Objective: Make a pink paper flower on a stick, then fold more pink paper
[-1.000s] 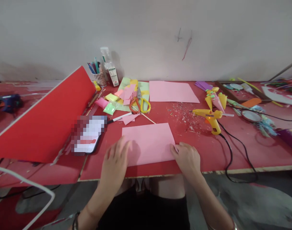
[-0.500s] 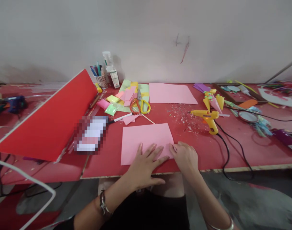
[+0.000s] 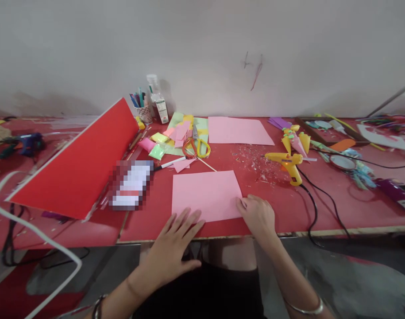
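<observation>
A pink sheet of paper [image 3: 207, 192] lies flat near the front edge of the red table. My left hand [image 3: 172, 241] is open, its spread fingertips on the sheet's lower left edge and its palm over the table edge. At the sheet's right edge, my right hand [image 3: 257, 217] has its fingers curled, with thumb and forefinger pinched on the paper. Just beyond the sheet lie a thin stick [image 3: 207, 165], small pink paper scraps [image 3: 184, 165] and scissors [image 3: 202, 147] with red and yellow handles.
A yellow glue gun [image 3: 287, 164] with a black cord lies to the right. A phone [image 3: 131, 186] and a leaning red board [image 3: 79, 164] are on the left. Farther back are another pink sheet [image 3: 240, 131], a pen cup [image 3: 144, 113] and a bottle [image 3: 159, 102].
My left hand has slid left and toward me, from the sheet's middle to its lower left edge. My right hand stays at the right edge. The view has shifted slightly.
</observation>
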A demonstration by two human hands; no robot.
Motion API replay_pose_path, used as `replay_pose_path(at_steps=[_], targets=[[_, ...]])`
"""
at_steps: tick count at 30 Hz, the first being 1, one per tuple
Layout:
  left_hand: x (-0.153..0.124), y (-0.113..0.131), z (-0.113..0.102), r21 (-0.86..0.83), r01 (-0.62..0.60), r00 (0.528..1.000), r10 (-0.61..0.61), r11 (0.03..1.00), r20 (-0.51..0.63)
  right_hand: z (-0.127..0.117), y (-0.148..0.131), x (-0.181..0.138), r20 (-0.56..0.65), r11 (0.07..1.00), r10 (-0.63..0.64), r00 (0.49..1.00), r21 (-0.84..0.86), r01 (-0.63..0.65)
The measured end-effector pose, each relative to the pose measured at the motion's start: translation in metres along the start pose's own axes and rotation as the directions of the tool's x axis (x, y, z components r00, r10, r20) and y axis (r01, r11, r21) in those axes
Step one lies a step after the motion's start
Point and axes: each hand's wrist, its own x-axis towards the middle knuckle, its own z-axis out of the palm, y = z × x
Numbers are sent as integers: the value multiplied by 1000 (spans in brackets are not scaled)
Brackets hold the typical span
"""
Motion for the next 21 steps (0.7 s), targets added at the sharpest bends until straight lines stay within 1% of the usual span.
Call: replay_pose_path(at_steps=[3,5,6,7,8,9,10,11,12,13,15,17,20,21], targets=[[-13,-2,2,-9,-11,997,10,1000,-79,5,3,0,-29,999,-17,999,47,18],[-17,-2,1,-56,-19,989,11,998,-148,8,6,1,-41,994,-36,999,106,40],[-17,-3,1,-89,5,979,-23,996,-202,9,9,1,-43,987,-51,998,151,56],[-17,-4,2,-127,56,958,-89,990,-272,9,12,2,-41,975,-69,997,209,76],[-15,-6,3,-171,125,918,-179,977,-353,9,16,2,-34,954,-93,995,283,99],[-14,-8,4,-221,198,859,-277,955,-430,9,20,3,-22,922,-124,992,367,124],[-12,-11,6,-274,258,790,-366,926,-492,9,23,3,-12,877,-156,988,457,144],[-9,-14,8,-325,291,735,-428,900,-526,9,27,2,-9,823,-180,984,546,156],[-7,-16,10,-375,296,708,-465,879,-532,8,30,1,-14,764,-191,982,626,157],[-5,-19,11,-424,284,699,-488,860,-523,8,33,0,-23,705,-195,981,692,156],[-2,-23,13,-517,237,704,-512,823,-493,9,38,-4,-40,607,-199,979,779,155],[-1,-25,13,-595,183,705,-527,782,-475,9,41,-7,-37,547,-227,973,822,158],[-3,-26,11,-663,128,673,-556,738,-489,8,44,-11,-47,495,-260,965,851,175],[-4,-26,10,-675,118,670,-560,729,-488,7,46,-12,-56,478,-284,957,857,193]])
